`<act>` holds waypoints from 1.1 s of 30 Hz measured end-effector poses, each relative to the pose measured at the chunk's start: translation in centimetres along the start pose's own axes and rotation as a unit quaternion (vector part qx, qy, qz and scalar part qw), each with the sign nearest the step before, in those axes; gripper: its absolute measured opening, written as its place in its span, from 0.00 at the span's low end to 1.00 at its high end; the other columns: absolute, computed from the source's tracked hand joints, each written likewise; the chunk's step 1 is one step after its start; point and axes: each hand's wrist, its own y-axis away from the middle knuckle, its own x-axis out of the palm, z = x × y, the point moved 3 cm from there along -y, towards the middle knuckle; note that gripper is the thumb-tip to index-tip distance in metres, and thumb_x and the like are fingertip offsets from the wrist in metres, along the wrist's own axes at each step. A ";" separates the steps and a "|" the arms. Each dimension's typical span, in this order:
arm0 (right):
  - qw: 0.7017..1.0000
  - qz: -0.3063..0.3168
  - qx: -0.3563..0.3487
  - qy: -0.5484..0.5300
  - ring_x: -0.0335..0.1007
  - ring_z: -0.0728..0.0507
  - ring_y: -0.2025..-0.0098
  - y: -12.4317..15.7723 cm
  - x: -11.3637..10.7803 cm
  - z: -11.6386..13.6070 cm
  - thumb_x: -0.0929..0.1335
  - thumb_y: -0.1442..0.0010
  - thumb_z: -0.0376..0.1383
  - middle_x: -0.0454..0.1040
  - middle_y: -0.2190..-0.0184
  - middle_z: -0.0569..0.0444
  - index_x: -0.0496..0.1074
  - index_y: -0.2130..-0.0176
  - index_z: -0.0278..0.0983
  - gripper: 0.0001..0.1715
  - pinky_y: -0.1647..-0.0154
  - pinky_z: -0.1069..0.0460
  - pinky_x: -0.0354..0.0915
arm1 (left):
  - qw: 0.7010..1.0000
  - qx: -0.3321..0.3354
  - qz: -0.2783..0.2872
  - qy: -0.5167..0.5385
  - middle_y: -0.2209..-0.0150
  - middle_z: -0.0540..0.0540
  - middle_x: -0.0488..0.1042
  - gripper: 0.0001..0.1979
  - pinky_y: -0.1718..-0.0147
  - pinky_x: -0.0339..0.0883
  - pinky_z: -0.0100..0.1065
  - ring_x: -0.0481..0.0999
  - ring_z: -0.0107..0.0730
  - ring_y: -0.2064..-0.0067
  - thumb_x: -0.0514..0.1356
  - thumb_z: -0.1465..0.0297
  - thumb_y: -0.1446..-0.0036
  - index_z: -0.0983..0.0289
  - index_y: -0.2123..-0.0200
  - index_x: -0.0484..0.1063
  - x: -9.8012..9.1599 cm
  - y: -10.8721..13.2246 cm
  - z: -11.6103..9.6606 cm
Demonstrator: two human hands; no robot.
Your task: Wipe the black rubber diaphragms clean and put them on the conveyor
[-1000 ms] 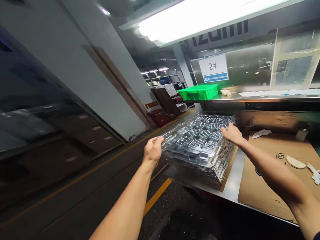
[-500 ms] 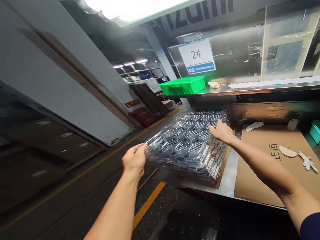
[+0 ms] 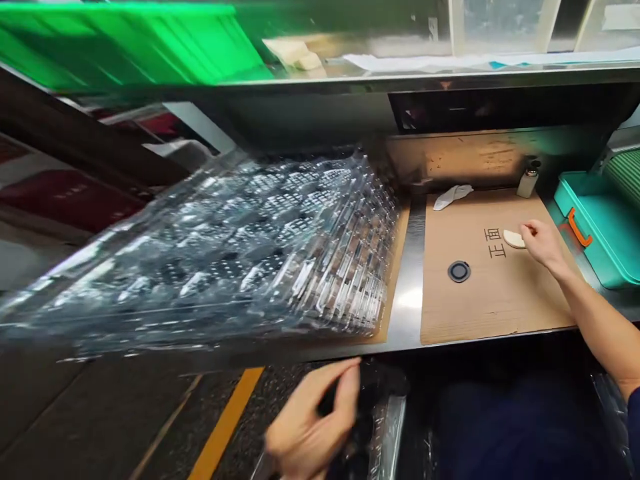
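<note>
My left hand (image 3: 315,423), blurred, is below the bench edge with thumb and forefinger drawn together; anything between them is too unclear to name. My right hand (image 3: 543,245) is over the cardboard sheet (image 3: 465,307) with curled fingers, beside a pale half-round pad (image 3: 513,239). What it may hold is hidden. A dark round ring-like part (image 3: 459,271) lies flat on the cardboard, left of the pad. On the left stands a stack of clear plastic trays (image 3: 345,267) with round pockets, apart from both hands.
A green bin (image 3: 125,47) sits on the shelf above. A crumpled white cloth (image 3: 453,197) and a small bottle (image 3: 529,179) are at the cardboard's back edge. A teal box (image 3: 600,247) with an orange handle stands right. Under the bench edge is a clear-edged dark tray (image 3: 387,433).
Both hands have left the clear tray stack. My left hand moved right and down, my right hand right to the pad. The view turned right and downward; the dark ring-like part now shows.
</note>
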 end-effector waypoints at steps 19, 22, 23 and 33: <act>0.998 0.053 -0.006 0.027 0.65 0.36 0.47 4.3 6.1 -6.5 0.60 0.28 0.33 0.73 0.51 0.43 0.73 0.44 0.37 0.18 0.44 0.42 0.64 | 0.918 0.186 0.170 -0.306 0.35 0.61 0.71 0.23 0.31 0.49 0.56 0.63 0.52 0.31 0.53 0.62 0.30 0.61 0.35 0.68 24.1 -7.2 0.2; 0.996 0.085 0.008 0.039 0.66 0.38 0.49 5.2 6.3 -5.6 0.62 0.30 0.31 0.74 0.51 0.46 0.73 0.44 0.39 0.18 0.46 0.45 0.66 | 0.917 0.165 0.192 -0.309 0.34 0.62 0.70 0.25 0.30 0.49 0.54 0.63 0.51 0.31 0.51 0.61 0.29 0.62 0.34 0.67 23.8 -7.3 1.3; 0.995 0.083 0.017 0.048 0.66 0.38 0.49 5.8 5.7 -5.6 0.63 0.30 0.31 0.73 0.51 0.45 0.73 0.44 0.39 0.18 0.47 0.44 0.66 | 0.914 0.160 0.205 -0.310 0.34 0.62 0.69 0.25 0.30 0.48 0.54 0.62 0.52 0.30 0.50 0.61 0.29 0.63 0.34 0.66 23.6 -7.2 1.6; 0.996 0.032 0.060 0.055 0.69 0.40 0.54 16.8 1.7 -7.6 0.63 0.30 0.32 0.74 0.57 0.48 0.73 0.43 0.43 0.19 0.53 0.47 0.64 | 0.899 0.131 0.301 -0.289 0.31 0.70 0.62 0.30 0.33 0.54 0.56 0.61 0.57 0.30 0.54 0.57 0.34 0.66 0.34 0.64 29.3 -9.0 -5.5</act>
